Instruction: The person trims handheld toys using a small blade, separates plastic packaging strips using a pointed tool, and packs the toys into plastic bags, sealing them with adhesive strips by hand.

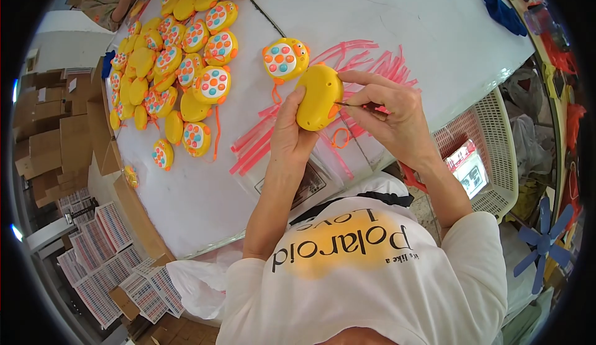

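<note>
A yellow duck-shaped toy (320,98) is held back side up over the table, with small holes in its smooth back. My left hand (290,123) grips its left side between thumb and fingers. On the right, my right hand (388,112) pinches a thin dark object (355,104) whose tip meets the toy's edge beside an orange part. An orange cord loop (341,138) hangs just below. Another duck toy (285,60), with colored round buttons facing up, lies just beyond. Pink strips (256,141) are spread beneath and around my hands.
Many yellow duck toys (200,88) are heaped at the table's (230,221) left. A person's arm (124,3) shows at the upper left. A white basket (510,158) with packets stands to the right, near a blue fan (544,244). Cardboard boxes (46,143) are at far left.
</note>
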A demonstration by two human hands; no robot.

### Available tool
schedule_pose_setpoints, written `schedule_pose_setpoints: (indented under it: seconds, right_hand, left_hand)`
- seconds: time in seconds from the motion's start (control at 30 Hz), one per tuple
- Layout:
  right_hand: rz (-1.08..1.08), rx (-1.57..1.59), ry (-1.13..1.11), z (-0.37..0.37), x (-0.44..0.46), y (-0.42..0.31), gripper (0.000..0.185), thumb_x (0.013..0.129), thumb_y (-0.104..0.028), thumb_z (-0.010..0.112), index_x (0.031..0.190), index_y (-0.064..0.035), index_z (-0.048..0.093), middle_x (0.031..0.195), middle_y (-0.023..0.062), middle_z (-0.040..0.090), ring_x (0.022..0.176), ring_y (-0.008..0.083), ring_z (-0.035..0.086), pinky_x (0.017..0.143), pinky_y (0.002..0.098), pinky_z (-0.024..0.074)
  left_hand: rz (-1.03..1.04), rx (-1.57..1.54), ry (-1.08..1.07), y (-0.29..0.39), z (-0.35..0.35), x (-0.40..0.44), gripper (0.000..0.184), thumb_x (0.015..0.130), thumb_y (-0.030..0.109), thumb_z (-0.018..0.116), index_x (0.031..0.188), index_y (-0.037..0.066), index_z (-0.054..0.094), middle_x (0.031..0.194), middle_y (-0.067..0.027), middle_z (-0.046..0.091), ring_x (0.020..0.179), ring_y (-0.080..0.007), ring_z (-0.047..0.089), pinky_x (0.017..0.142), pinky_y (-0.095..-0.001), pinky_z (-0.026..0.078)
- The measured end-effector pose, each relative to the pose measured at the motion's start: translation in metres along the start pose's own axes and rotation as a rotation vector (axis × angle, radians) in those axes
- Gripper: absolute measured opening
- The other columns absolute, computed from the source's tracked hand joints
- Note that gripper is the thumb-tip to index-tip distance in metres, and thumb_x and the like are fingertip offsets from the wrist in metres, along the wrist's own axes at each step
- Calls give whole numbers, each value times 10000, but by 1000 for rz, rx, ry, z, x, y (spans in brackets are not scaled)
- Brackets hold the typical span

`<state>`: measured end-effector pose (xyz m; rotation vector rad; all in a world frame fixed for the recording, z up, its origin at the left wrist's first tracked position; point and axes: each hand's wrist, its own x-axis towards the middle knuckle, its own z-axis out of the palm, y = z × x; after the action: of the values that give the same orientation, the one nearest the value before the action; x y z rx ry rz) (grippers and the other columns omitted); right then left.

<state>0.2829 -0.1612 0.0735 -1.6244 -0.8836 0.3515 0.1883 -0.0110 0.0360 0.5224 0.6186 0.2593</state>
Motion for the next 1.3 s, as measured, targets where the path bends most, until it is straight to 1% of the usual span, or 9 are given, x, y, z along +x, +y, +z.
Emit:
schedule_pose_setpoints:
  seconds: [0.33,0.4,0.63,0.8,0.83,0.9,1.03,1.1,1.3]
  right_hand:
    - [23,5,13,-4,3,4,54,781,74,634,821,38,625,1053,115,671,781,118,641,706,246,536]
    - [197,244,37,-5,2,9,41,817,47,639,851,47,617,1085,131,656,847,117,637,775,262,529]
    - [201,477,60,10,-9,19,86,858,-3,641,902,57,597,1150,158,615,903,119,614,843,261,506]
    - [162,258,31,-4,-5,6,86,841,31,633,924,35,607,1124,131,631,906,123,612,811,250,507]
    - [161,260,24,-3,-6,4,86,841,31,633,924,35,607,1124,131,631,906,123,612,811,250,507]
    - [92,209,35,1,-6,-1,81,832,43,630,910,29,615,1110,121,638,881,113,607,756,235,508]
    - [57,116,103,5,-10,-5,46,829,47,625,874,39,616,1105,136,640,821,100,609,695,221,507]
    - [97,150,170,8,-12,-3,70,799,33,653,848,47,605,1075,160,652,707,99,632,577,232,526]
    - [-29,91,207,18,-8,-8,83,789,19,669,840,42,608,1101,176,642,670,119,632,577,231,527]
  left_hand:
    - [34,119,-103,4,-6,-2,394,908,165,564,1256,-8,501,1187,-94,599,1097,-195,585,939,-370,492]
    - [103,88,-34,3,-1,-2,460,894,173,607,1293,15,443,1244,-110,547,1153,-224,540,950,-398,470]
    - [169,-26,-129,0,3,-2,512,810,31,675,1264,70,443,1225,-49,531,1162,-206,517,953,-373,467]
    - [410,857,-137,8,7,-22,546,724,35,758,1186,66,468,1069,-70,601,967,-185,610,830,-311,502]
    - [413,856,-130,10,6,-23,546,724,35,758,1186,66,468,1069,-70,601,967,-185,610,830,-311,502]
    - [513,1170,-267,14,4,-23,505,710,44,770,1136,51,498,996,-94,621,856,-189,633,758,-296,508]
    - [685,1158,-81,2,14,-28,447,713,35,763,1090,38,522,988,-108,620,842,-185,633,739,-299,503]
    - [863,1133,-7,-5,13,-26,456,732,16,741,1132,27,522,1016,-123,612,874,-206,631,756,-305,502]
    - [1102,1297,-72,-8,10,-23,480,786,9,715,1216,0,500,1155,-121,562,1020,-213,576,875,-319,472]
